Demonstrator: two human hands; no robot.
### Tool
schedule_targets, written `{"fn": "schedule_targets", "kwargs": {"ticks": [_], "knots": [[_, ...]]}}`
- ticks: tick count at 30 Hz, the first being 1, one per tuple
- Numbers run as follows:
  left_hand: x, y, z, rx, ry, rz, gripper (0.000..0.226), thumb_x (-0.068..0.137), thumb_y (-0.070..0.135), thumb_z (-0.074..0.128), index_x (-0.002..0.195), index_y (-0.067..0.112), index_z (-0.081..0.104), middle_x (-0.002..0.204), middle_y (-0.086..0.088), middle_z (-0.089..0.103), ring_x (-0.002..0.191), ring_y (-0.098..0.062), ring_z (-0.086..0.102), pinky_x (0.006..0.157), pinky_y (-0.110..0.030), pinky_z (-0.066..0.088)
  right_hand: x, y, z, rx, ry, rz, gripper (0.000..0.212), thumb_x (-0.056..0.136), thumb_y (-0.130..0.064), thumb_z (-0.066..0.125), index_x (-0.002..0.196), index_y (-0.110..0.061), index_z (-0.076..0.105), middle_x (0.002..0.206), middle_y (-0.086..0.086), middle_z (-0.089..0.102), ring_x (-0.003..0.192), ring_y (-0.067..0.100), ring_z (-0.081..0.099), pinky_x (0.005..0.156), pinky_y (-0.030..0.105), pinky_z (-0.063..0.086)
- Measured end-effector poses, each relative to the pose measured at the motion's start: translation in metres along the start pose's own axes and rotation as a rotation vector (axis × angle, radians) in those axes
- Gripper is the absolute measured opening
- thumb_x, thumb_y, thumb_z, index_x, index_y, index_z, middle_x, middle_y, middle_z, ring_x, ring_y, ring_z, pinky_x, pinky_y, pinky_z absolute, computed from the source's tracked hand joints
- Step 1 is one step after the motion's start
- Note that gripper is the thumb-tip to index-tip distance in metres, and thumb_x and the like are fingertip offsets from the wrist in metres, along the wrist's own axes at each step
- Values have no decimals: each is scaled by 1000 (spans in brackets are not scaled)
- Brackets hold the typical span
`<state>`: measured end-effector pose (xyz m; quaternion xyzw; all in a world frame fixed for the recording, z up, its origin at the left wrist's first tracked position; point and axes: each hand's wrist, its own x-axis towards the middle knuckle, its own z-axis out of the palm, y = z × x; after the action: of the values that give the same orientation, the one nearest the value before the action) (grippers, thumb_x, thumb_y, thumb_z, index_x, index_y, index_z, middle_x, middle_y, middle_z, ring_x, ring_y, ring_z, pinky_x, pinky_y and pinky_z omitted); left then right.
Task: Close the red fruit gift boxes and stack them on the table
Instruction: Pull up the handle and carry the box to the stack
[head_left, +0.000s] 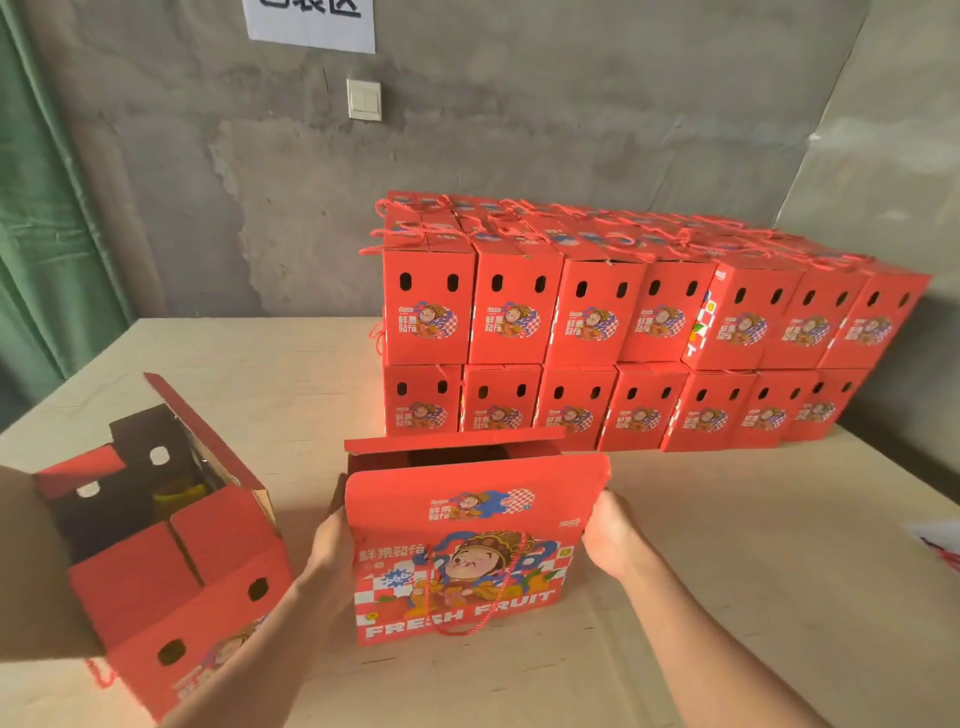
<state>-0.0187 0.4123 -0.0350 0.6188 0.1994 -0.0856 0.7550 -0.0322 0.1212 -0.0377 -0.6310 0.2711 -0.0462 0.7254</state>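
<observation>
Closing is the step in hand, judging by the middle box (457, 566) at the lower centre of the frame: it stands on the table (727, 545) with its printed front toward the camera, its front flap (472, 501) raised upright and its back flap (452, 442) tipped away, a dark gap showing between them. The left hand (332, 545) grips the box's left edge and the right hand (610, 535) grips its right edge near the top; both look curled round the cardboard, though the fingertips are hidden behind the panel, so how far they wrap I cannot tell. A red rope handle (467, 603) hangs loose down the front. At the lower left lies a second open box (171, 577), tilted, its flaps spread and something yellow (179, 493) inside. The stack of closed boxes (623, 322) fills the upper right, two tiers high and well apart from the hands. By my reading, many boxes are done and at least these two are left. The next move calls for folding the raised flap down over the opening to meet the back flap, keeping the rope clear of the seam, then lifting the box by both sides and setting it squarely against or on top of the stack.
</observation>
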Motion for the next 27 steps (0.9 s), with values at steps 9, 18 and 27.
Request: {"fn": "schedule_targets", "kwargs": {"ticks": [9,18,27], "knots": [[-9,-13,19,40,-79,20,38,103,28,29,97,6,60,82,-15,73,70,-30,70,66,-41,51,14,14,-37,-49,-155,19,50,104,-34,24,85,-12,65,80,3,74,64,7,69,53,21,48],[-26,-38,66,33,-68,-8,34,102,22,32,98,4,61,83,-17,73,72,-32,69,68,-44,51,10,0,-111,-195,-236,-55,50,100,-51,24,107,-21,64,104,-4,69,101,11,58,82,32,40],[-42,-43,70,87,-38,20,23,99,9,36,93,2,57,67,-11,72,55,-22,69,50,-32,54,8,-24,-141,-312,-407,-235,31,94,-18,49,109,-40,65,98,-24,70,88,-9,64,62,6,47]]}}
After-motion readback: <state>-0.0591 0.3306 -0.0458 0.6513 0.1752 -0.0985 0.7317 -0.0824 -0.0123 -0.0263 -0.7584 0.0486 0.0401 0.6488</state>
